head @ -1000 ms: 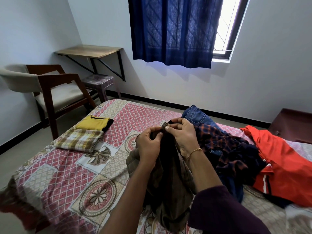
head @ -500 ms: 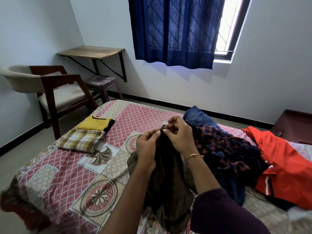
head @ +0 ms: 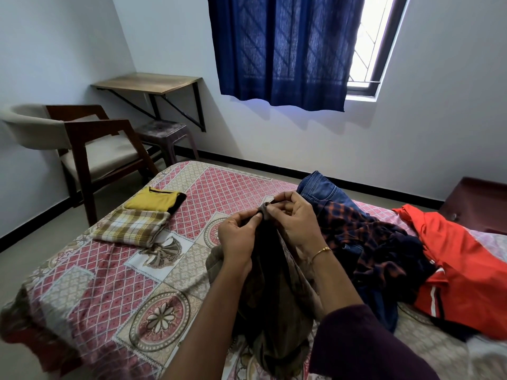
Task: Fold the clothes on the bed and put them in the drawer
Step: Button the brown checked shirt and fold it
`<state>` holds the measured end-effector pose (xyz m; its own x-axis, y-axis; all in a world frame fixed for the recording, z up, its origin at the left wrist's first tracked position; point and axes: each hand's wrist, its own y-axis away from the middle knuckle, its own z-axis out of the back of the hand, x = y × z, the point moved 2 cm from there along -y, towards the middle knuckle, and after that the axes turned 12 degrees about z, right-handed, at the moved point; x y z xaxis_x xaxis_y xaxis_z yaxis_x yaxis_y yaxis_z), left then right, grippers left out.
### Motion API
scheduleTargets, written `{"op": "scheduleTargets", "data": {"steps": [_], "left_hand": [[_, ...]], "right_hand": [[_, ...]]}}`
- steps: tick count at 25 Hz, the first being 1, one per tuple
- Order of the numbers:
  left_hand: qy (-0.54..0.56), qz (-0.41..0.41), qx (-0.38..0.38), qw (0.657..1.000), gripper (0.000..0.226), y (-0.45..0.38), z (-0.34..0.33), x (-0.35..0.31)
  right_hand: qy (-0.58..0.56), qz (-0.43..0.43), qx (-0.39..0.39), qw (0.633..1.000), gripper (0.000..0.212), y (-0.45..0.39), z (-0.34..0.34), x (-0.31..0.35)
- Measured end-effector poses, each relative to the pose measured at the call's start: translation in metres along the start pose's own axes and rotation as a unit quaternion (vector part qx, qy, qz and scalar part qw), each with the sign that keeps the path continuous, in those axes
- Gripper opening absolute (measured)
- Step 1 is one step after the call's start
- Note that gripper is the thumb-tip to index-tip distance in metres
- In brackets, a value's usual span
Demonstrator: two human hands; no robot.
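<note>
While both hands pinch brown garment, patterned bed beneath curtained window.

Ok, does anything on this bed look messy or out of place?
Yes. The jeans, checked shirt and red top lie crumpled in a heap on the right, unlike the two folded pieces on the left.

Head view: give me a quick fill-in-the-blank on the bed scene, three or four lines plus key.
1. Both hands, left hand and right hand, pinch the top edge of a dark ____ garment.
2. The folded yellow shirt lies just behind the folded ____ cloth.
3. The orange garment lies to the ____ of the unfolded pile.
4. The window curtain is ____ in colour.

Missing words: brown; checked; right; blue
</note>
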<state>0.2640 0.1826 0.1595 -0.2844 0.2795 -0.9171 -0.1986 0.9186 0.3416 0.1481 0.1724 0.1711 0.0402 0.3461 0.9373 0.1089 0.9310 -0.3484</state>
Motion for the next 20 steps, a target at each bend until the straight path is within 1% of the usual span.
{"op": "scheduleTargets", "data": {"steps": [2, 6, 9, 12, 13, 14, 15, 16, 17, 18, 19, 20], "left_hand": [[0.015, 0.013, 0.011, 1.000, 0.006, 0.000, 0.001, 0.000], [0.004, 0.006, 0.053, 0.999, 0.008, -0.002, 0.005, 0.005], [-0.037, 0.002, 0.086, 0.996, 0.010, -0.005, 0.006, 0.005], [-0.069, -0.001, 0.139, 0.988, 0.013, -0.006, 0.010, 0.005], [-0.087, -0.010, 0.156, 0.984, 0.011, -0.006, 0.010, 0.005], [-0.118, -0.035, 0.154, 0.980, 0.010, -0.006, 0.010, 0.005], [-0.166, -0.073, 0.125, 0.975, 0.010, -0.007, 0.009, 0.004], [-0.223, -0.118, 0.068, 0.965, 0.010, -0.009, 0.008, 0.005], [-0.285, -0.164, -0.003, 0.944, 0.009, -0.010, 0.006, 0.005], [-0.340, -0.204, -0.069, 0.915, 0.009, -0.009, 0.004, 0.005], [-0.374, -0.236, -0.110, 0.890, 0.011, -0.006, 0.003, 0.005], [-0.379, -0.252, -0.116, 0.883, 0.012, -0.007, 0.003, 0.006]], "right_hand": [[-0.045, -0.033, 0.009, 0.998, 0.018, 0.000, 0.000, -0.003], [-0.010, -0.058, 0.038, 0.998, 0.023, 0.002, 0.001, -0.003], [-0.008, -0.075, 0.037, 0.996, 0.022, 0.003, 0.004, -0.001], [0.094, -0.066, 0.009, 0.993, 0.025, 0.000, 0.005, -0.004], [0.130, -0.064, -0.005, 0.989, 0.026, -0.001, 0.004, -0.006], [0.153, -0.062, -0.016, 0.986, 0.026, -0.002, 0.003, -0.007], [0.168, -0.058, -0.025, 0.984, 0.026, -0.002, 0.000, -0.008], [0.179, -0.051, -0.030, 0.982, 0.026, -0.002, -0.001, -0.008], [0.187, -0.039, -0.033, 0.981, 0.025, -0.001, -0.003, -0.008], [0.195, -0.024, -0.035, 0.980, 0.023, -0.001, -0.004, -0.006], [0.200, -0.006, -0.037, 0.979, 0.022, 0.000, -0.006, -0.003], [0.207, 0.012, -0.038, 0.978, 0.021, 0.000, -0.008, 0.000]]}}
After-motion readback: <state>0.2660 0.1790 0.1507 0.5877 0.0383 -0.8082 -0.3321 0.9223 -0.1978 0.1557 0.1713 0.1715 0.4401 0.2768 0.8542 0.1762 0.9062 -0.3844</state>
